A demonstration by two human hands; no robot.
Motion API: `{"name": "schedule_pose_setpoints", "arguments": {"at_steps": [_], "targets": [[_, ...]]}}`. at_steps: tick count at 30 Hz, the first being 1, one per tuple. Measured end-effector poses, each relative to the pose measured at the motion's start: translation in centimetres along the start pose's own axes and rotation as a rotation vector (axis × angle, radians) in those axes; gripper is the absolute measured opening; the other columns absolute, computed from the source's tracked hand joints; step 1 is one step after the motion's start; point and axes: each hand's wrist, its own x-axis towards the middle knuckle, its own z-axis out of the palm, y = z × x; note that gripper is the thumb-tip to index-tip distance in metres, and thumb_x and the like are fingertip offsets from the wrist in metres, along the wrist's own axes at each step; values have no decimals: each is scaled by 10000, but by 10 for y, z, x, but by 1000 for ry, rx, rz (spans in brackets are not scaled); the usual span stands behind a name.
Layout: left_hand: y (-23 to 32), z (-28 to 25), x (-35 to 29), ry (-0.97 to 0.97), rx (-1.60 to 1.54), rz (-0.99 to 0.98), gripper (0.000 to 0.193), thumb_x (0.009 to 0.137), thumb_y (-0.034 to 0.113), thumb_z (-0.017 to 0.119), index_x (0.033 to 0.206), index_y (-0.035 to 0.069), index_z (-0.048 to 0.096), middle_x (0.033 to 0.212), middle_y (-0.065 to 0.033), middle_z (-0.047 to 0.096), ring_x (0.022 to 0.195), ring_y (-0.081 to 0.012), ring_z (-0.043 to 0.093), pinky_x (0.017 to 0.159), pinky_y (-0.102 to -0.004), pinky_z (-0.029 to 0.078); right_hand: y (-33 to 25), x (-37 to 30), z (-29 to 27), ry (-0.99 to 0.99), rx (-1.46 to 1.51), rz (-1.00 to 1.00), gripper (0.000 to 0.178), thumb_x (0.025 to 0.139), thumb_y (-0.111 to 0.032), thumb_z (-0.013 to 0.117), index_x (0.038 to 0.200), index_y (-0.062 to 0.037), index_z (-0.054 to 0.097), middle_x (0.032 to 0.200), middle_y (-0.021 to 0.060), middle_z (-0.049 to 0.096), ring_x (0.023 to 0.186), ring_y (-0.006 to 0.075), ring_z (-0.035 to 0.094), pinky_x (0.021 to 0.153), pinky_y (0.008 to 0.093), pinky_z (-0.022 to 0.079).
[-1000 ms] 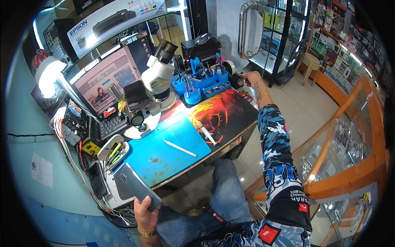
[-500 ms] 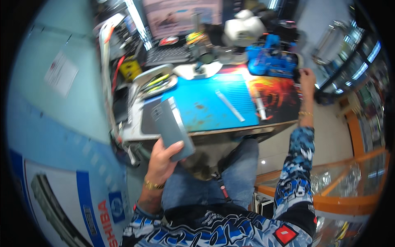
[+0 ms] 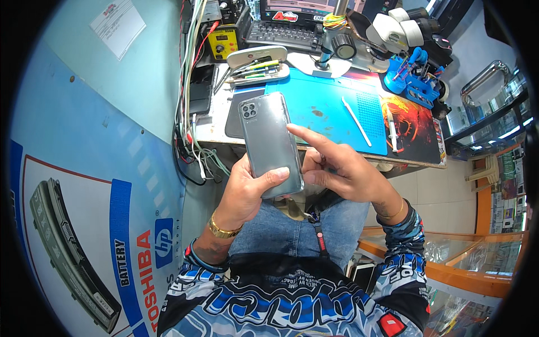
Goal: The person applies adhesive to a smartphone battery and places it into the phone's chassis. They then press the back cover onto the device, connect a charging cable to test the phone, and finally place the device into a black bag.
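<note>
A grey smartphone (image 3: 272,147) with a square camera block at its upper left is in my left hand (image 3: 251,188). Its back faces up, and my thumb lies across the lower part while the other fingers are hidden beneath. On the right, my right hand (image 3: 342,168) points its index finger at the phone's long edge, the tip touching or almost touching it. The other fingers of that hand are curled and hold nothing visible. Behind the phone lies a blue work mat (image 3: 314,112), bearing a thin white stick-shaped tool (image 3: 356,122).
A syringe (image 3: 391,129) lies right of the mat. Farther back are a tool case (image 3: 260,76), a microscope (image 3: 387,32), a keyboard (image 3: 286,35) and a blue organizer (image 3: 420,87). Loose cables (image 3: 185,95) hang at the bench's left. An orange-framed glass case (image 3: 471,255) stands at the right.
My right hand has come from the bench's far right to the phone's edge. The phone has moved right and up in view, held more upright. The view has also shifted.
</note>
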Motion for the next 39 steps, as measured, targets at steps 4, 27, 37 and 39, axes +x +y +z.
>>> {"name": "schedule_pose_setpoints", "arguments": {"at_steps": [4,27,37,39], "targets": [[2,-6,-3,-9,-13,-8,374,858,49,683,1198,-10,537,1060,-74,644,929,-127,635,805,-286,545,-7,3,10,33,-20,35,832,828,21,665,1530,-109,238,700,59,531,620,158,528,625,300,454],[-31,0,-11,-275,-323,-124,487,845,306,733,1152,-17,537,965,-106,639,839,-179,634,705,-282,520,42,-9,80,247,811,89,1065,765,-354,827,1541,-50,164,1177,64,550,1006,119,560,872,237,453],[-51,-17,-15,-396,-418,-213,548,856,200,738,1290,17,457,1073,-60,629,975,-147,641,839,-291,532,57,-37,108,536,609,298,806,726,-25,781,1418,-7,368,1239,94,547,1171,201,532,1025,349,424],[-48,-17,-15,-315,-258,-107,505,873,169,722,1285,21,471,1106,-42,625,1001,-112,614,867,-269,508,57,-49,106,642,632,101,522,760,-18,751,1237,26,544,1157,84,587,1114,191,551,971,307,426]]}}
